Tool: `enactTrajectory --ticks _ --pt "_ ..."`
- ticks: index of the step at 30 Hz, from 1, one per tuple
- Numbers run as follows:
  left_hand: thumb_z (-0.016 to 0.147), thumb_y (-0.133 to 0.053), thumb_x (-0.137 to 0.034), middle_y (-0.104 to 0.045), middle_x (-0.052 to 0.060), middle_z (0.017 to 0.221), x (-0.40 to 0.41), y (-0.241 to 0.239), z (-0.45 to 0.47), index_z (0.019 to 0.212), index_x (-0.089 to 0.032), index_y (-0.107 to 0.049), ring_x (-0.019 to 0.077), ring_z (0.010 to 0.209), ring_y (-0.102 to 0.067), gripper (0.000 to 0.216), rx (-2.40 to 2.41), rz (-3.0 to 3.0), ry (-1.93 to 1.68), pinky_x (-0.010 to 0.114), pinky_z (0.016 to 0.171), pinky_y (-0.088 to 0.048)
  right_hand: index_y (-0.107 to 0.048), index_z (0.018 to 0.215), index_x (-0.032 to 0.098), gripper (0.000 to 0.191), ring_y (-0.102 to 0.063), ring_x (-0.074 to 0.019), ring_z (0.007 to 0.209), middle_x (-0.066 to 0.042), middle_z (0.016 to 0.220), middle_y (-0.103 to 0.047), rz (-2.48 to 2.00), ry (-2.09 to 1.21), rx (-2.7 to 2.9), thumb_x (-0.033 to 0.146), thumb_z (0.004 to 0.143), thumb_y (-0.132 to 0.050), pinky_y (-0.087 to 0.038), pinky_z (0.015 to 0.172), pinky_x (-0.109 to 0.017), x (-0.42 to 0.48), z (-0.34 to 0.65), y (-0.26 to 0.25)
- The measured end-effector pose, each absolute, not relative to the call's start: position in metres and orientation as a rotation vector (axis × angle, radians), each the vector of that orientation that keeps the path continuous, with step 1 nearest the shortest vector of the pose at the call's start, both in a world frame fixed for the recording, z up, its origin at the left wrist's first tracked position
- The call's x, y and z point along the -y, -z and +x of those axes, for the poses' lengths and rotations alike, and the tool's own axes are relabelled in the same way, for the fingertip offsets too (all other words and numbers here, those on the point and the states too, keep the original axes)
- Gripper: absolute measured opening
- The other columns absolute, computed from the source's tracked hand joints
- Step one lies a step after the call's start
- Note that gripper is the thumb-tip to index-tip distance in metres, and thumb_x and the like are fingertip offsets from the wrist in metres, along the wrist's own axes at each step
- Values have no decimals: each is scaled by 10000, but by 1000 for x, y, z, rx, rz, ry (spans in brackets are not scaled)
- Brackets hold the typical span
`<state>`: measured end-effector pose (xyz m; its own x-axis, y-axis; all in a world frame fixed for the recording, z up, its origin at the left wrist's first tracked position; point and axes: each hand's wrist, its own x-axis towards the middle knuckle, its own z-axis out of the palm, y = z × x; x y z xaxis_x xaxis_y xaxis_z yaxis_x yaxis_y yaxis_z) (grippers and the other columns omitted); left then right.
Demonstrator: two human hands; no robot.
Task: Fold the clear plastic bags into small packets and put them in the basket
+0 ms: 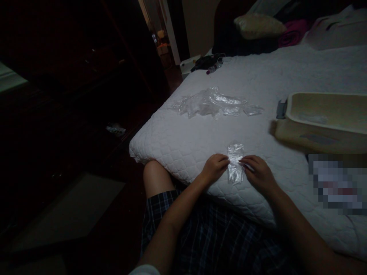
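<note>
A small clear plastic bag (pixel 235 164) lies upright on the white quilted mattress (pixel 200 141) near its front edge. My left hand (pixel 214 168) pinches the bag's left edge with curled fingers. My right hand (pixel 258 172) presses its fingertips on the bag's right edge. Farther back on the mattress sits a loose pile of clear plastic bags (pixel 213 104).
A beige plastic tub (pixel 323 118) rests on the mattress at right. Pillows and clothes (pixel 260 26) are heaped at the head of the bed, with small dark items (pixel 210 63) near the far corner. The floor at left is dark. My knee (pixel 156 179) meets the mattress corner.
</note>
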<state>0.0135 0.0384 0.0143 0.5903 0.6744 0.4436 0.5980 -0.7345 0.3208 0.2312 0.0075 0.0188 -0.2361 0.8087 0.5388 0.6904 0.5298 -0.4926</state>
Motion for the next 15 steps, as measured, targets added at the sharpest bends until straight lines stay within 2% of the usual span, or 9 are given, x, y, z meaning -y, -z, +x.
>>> enactTrajectory --ticks 9,15 --pt "918 -547 -282 -696 94 1014 -42 -14 14 1014 -167 -687 195 984 -635 206 -1096 2515 -901 394 887 -536 -665 954 182 232 -630 -232 843 -84 894 -695 -1295 -223 2013 210 776 -520 -479 774 -394 -7 230 -19" --pt "869 -611 -272 -689 88 960 -43 -11 17 908 -141 -714 172 922 -628 172 -1074 2382 -1033 328 842 -542 -670 926 205 209 -628 -240 797 -81 859 -695 -1356 -253 1954 307 825 -520 -485 731 -403 -6 229 -21"
